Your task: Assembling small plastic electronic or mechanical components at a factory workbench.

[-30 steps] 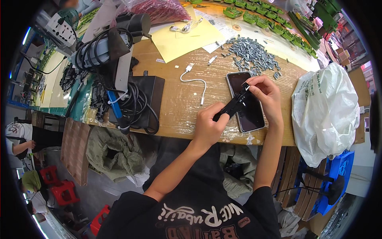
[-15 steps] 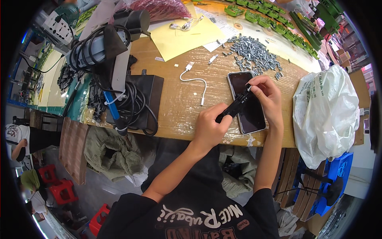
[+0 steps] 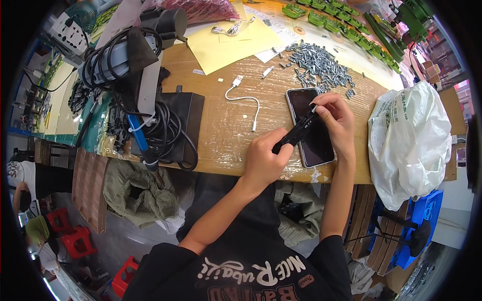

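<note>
My left hand [image 3: 266,156] is closed around the near end of a long, slim black plastic part [image 3: 298,132], which slants up to the right. At the far end of that part, the thumb and fingers of my right hand [image 3: 335,118] pinch a small piece with a silvery glint [image 3: 313,106]; its exact shape is too small to tell. Beneath both hands a smartphone [image 3: 320,154] with a dark screen lies on the wooden table [image 3: 223,145], partly covered by them. Beyond it is a heap of small grey metal pieces [image 3: 321,64].
A short white cable [image 3: 257,111] lies left of the phone. Yellow paper [image 3: 226,47] is behind it. At left stand a black box [image 3: 193,113] and a bundle of black cable [image 3: 173,133]. A white plastic bag [image 3: 409,145] bulges at right. Green parts [image 3: 334,27] line the back.
The view has shifted very slightly. Both hands keep the same hold on the black part, with no clear movement of it.
</note>
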Demonstrator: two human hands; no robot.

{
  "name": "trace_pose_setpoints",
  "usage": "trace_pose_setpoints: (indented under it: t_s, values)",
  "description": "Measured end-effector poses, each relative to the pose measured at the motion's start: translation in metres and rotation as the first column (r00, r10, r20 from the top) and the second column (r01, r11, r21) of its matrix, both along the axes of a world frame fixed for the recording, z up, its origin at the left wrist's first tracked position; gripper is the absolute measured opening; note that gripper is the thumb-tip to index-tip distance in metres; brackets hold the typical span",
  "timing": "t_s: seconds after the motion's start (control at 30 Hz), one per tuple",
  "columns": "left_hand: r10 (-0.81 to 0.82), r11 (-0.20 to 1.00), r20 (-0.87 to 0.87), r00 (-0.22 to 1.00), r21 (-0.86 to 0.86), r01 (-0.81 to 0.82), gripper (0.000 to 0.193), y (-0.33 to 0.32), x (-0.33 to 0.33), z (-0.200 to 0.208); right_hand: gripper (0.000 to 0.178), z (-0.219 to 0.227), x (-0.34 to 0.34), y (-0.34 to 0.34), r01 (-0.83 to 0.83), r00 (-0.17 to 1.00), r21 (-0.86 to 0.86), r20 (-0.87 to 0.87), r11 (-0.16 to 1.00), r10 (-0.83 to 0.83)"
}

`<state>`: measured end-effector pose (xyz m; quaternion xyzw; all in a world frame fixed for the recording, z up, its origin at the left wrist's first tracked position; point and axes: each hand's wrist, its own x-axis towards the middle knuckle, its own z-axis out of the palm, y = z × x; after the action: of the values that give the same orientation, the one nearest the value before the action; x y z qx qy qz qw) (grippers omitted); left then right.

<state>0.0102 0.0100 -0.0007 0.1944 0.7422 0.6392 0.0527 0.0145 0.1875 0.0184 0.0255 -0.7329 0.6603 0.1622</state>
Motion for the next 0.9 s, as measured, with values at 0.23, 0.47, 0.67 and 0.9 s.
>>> trace_pose_setpoints:
  t_s: [0.23,0.47,0.67,0.9]
  values:
    - [-0.014,1.000,-0.026,1.000,-0.015,0.014,0.006,-0.0006,-0.0021,-0.0030,0.008,-0.0026,-0.0017,-0.0007,-0.010,1.000,-0.041,-0.019,0.999,0.009]
    - [-0.021,0.999,-0.039,0.999,0.040,0.023,0.005,0.0010,-0.0013,-0.0033,0.008,0.0011,0.0011,0.0058,-0.034,0.999,-0.005,-0.017,0.999,0.034]
    - [-0.023,0.999,-0.054,0.998,0.021,0.024,0.003,0.0007,-0.0018,-0.0038,0.008,0.0004,0.0001,0.0027,-0.020,1.000,-0.008,0.010,1.000,0.020]
    - [-0.013,1.000,-0.090,0.996,-0.004,0.012,0.003,0.0007,-0.0013,-0.0038,0.008,0.0007,0.0010,0.0038,0.006,0.998,-0.008,0.061,1.000,-0.005]
